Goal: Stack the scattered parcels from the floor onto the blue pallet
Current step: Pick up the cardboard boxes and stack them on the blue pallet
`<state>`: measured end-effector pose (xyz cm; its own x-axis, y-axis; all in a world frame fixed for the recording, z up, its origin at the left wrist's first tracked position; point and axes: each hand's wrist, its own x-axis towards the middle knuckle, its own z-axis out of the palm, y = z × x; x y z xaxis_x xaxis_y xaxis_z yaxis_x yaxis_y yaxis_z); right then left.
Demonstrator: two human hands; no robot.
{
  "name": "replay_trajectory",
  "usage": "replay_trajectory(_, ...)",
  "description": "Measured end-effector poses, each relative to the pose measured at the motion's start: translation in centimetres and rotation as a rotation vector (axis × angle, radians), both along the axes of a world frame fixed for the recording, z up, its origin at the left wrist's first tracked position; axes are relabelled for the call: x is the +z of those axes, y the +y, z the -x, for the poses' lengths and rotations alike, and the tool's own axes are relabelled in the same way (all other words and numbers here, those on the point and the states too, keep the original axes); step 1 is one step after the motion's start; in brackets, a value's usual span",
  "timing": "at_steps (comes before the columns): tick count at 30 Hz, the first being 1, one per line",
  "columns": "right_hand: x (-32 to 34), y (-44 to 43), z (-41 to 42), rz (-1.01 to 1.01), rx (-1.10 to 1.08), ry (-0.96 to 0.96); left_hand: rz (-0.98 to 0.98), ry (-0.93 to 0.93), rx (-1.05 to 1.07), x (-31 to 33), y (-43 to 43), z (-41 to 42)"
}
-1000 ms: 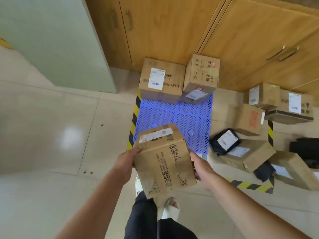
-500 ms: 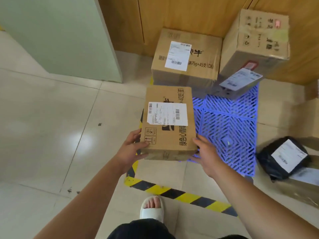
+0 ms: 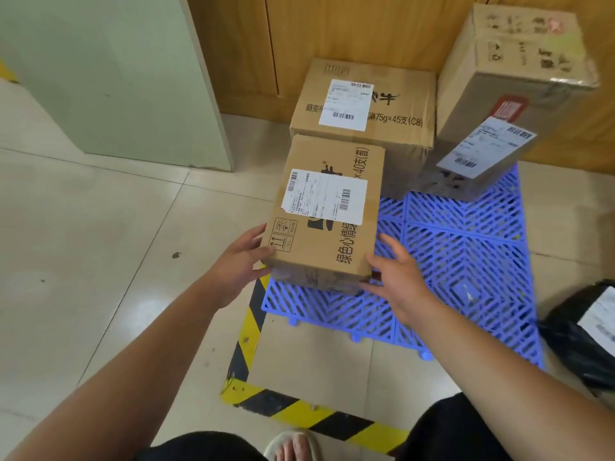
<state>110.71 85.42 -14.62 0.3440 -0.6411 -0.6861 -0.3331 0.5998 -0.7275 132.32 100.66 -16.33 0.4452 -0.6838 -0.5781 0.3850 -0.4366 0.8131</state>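
The left hand (image 3: 239, 266) is gripping the near-left corner of the parcel (image 3: 327, 224), thumb on top. The right hand (image 3: 399, 282) is pressing spread, straight fingers against its right side. The parcel, reading "绿色心情" and "×40支", is sitting at the blue pallet's (image 3: 466, 261) left edge, just before a box (image 3: 382, 108) reading "75g×45支(C8)".

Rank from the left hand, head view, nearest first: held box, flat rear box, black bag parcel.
1. Held box, front left of the pallet; the left hand grips its corner.
2. Flat rear box, directly behind it.
3. Black bag parcel, on the floor past the pallet's right edge.
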Motion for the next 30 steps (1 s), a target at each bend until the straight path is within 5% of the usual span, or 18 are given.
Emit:
replay_trajectory(15, 8.3, 0.9, 3.5, -0.018, -0.053, 0.195, -0.333, -0.145, 0.164, 6.7, 1.0, 2.3)
replay_trajectory(22, 25.4, 6.6, 8.3, -0.115, -0.136, 0.211, -0.346, 0.01, 0.099, 23.8, 4.2, 10.9)
replay_trajectory(30, 51.2, 13.7, 15.1, -0.179, -0.213, 0.162, -0.331, 0.232, 0.006, 50.9, 10.3, 22.9)
